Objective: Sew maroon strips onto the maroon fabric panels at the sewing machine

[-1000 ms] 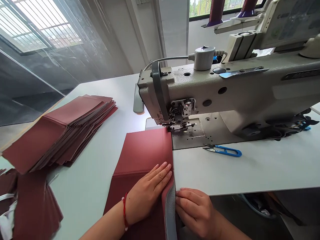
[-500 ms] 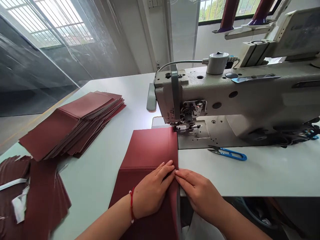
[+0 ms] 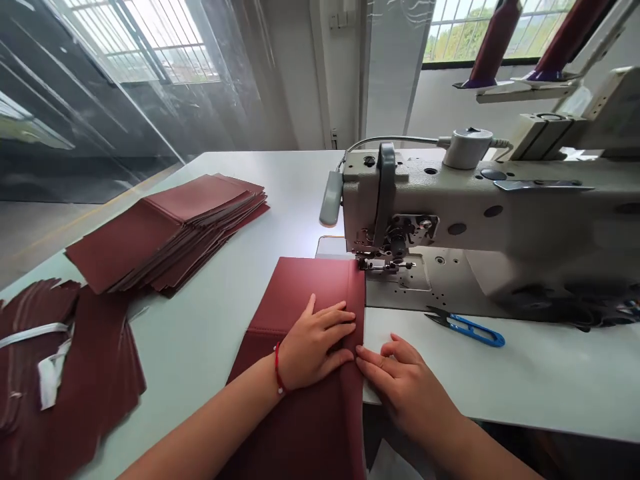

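Left hand [image 3: 316,343]: spread, pressing our panel [image 3: 315,283] flat.
Right hand [image 3: 403,383]: touching it near table's [image 3: 545,380] front edge, pinch unclear.
Machine [image 3: 470,200]: we'd feed straight.

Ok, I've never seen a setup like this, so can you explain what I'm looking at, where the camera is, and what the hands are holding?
Sure. The camera sits on a person's head, looking forward and down at their own bare hands. No robot is involved.

The big grey thing is a sewing machine, standing at a white table. A dark red panel lies with its far right corner at the machine's foot.

The left hand lies on the panel, fingers spread. The right hand has its fingertips at the panel's right edge; whether they pinch it is hard to tell.

To the left are a stack of similar panels and more dark red pieces. To the right lie blue-handled snips.
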Tool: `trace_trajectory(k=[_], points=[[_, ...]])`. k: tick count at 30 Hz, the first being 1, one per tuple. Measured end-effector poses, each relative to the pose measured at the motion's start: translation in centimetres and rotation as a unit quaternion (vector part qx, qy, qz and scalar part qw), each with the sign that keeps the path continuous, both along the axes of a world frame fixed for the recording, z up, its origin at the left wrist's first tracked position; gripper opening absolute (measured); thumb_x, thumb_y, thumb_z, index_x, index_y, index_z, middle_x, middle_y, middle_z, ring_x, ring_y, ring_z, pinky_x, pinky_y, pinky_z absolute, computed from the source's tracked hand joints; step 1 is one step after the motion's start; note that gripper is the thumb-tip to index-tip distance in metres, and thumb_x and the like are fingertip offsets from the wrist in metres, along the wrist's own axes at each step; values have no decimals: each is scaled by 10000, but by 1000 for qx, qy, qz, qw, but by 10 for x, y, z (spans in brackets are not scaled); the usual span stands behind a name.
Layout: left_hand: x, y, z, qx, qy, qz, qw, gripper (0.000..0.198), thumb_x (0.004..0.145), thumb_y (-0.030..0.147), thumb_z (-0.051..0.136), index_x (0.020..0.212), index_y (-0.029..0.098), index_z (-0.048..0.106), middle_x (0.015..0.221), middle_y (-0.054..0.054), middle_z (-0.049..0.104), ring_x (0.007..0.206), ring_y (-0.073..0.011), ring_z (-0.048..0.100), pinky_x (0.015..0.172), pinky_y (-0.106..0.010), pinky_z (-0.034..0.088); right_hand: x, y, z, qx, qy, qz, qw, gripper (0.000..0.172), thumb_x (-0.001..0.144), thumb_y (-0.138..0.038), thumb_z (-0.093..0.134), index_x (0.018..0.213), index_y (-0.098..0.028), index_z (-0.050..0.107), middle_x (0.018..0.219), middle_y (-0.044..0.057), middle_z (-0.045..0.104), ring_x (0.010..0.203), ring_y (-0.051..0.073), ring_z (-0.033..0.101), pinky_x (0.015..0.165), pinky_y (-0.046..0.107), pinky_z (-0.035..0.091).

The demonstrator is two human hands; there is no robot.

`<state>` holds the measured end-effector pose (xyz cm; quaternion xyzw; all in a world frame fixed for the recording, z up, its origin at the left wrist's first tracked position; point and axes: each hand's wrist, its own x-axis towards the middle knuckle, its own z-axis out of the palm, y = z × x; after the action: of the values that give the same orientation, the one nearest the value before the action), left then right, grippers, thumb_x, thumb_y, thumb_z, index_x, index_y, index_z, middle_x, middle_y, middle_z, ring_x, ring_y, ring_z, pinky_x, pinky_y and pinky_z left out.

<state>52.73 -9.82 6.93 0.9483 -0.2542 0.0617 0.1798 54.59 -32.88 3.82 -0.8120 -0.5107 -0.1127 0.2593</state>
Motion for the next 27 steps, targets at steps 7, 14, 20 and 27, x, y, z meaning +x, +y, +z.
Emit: trace_trajectory(k=[7, 14, 20, 27], points=[[2, 1, -8, -38, 25, 32, 998, 305, 882, 364, 636, 1134, 194, 651, 1263, -117, 645, 1249, -299, 553, 1126, -693, 98, 16, -5, 3, -30, -10, 28, 999, 348, 960, -118, 450, 1251, -223, 610, 1219, 24, 665, 861, 195, 566, 1059, 494, 353], [20, 7, -9, -48, 18, 43, 998, 313, 866, 392, 644, 1113, 200, 658, 1306, -127, 601, 1173, -267, 601, 1155, -617, 172, 31, -2, 2, -42, -18, 35, 998, 397, 942, -86, 442, 1280, -228, 594, 1244, 40, 650, 878, 188, 578, 1063, 492, 347], [40, 9, -5, -61, 52, 52, 995, 360, 855, 387, 652, 1158, 200, 597, 1284, -128, 617, 1174, -281, 596, 1138, -668, 121, 45, 1, -1, -62, -9, 26, 998, 457, 928, -53, 397, 1325, -213, 557, 1337, 28, 586, 953, 219, 558, 1052, 529, 342], [69, 16, -2, -45, 55, 56, 996, 422, 828, 401, 687, 1172, 185, 575, 1277, -130, 623, 1170, -283, 593, 1125, -692, 98, 72, 7, 6, -76, -9, 31, 997, 519, 868, -3, 416, 1324, -210, 553, 1332, 12, 590, 972, 215, 558, 1018, 497, 387]])
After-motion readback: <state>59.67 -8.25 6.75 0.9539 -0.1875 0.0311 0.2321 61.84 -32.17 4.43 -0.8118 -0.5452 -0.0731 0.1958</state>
